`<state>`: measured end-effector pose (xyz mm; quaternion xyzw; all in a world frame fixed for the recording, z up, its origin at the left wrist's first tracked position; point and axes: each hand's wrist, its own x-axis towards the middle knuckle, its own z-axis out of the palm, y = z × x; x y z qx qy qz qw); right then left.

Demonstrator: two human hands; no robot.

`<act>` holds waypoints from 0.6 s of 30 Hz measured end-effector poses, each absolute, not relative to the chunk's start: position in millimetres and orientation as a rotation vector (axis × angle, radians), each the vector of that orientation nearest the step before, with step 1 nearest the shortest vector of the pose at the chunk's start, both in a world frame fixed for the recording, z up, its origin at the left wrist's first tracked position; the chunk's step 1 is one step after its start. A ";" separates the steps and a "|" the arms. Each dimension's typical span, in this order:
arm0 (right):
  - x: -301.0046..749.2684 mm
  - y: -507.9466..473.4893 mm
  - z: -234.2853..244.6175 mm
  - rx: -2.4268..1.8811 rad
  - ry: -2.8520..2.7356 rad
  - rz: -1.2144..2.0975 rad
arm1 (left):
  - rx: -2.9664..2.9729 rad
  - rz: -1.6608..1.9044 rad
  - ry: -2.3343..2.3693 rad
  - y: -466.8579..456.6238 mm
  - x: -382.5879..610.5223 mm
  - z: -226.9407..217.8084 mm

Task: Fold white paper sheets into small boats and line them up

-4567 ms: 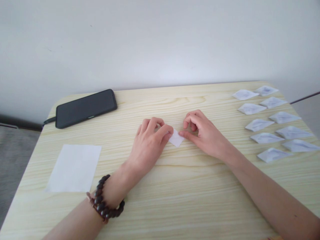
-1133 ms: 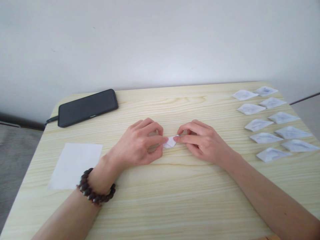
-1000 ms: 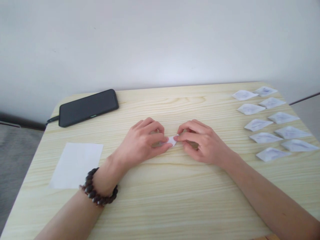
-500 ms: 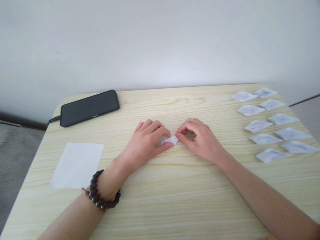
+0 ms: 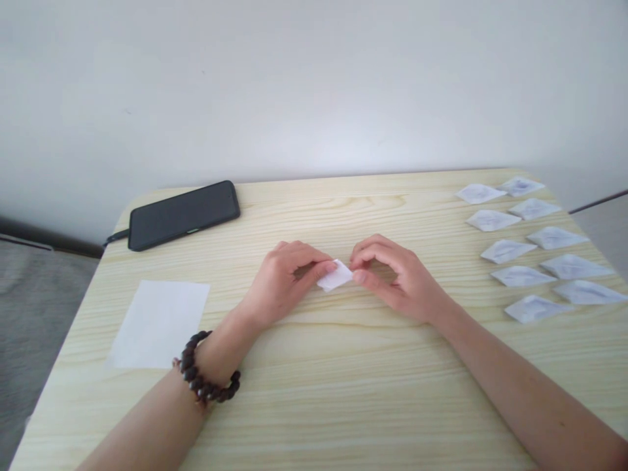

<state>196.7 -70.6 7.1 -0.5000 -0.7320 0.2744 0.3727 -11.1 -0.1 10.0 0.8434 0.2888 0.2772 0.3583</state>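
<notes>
A small folded white paper (image 5: 335,277) is between my two hands, over the middle of the wooden table. My left hand (image 5: 289,280) pinches its left corner, thumb on top and fingers behind. At the right tip of the paper, my right hand (image 5: 395,275) has its thumb and index finger closed around the edge. Dark wooden beads circle my left wrist. Off to the right lie several folded white paper boats (image 5: 507,250), set in two slanting columns.
A sheet of white paper (image 5: 159,324) lies flat at the left, beside my left forearm. Behind it rests a black phone (image 5: 184,216) with a cable plugged into its left end. A white wall (image 5: 314,85) rises along the table's (image 5: 314,392) back edge.
The folded paper has been turned and shows a broader face. My left fingers have shifted to its upper left corner and lie straighter. The view has moved slightly.
</notes>
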 end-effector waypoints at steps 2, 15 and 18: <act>197.4 -71.6 7.4 -1.270 -1.934 0.718 | 2.084 0.747 0.793 -3.3 -8.6 10.4; 197.8 -74.3 13.8 -1.254 -1.795 0.924 | 1.882 0.751 0.826 -13.1 -2.6 7.8; 198.4 -74.4 13.9 -1.310 -1.687 0.989 | 1.791 0.759 0.695 -11.6 -4.1 10.7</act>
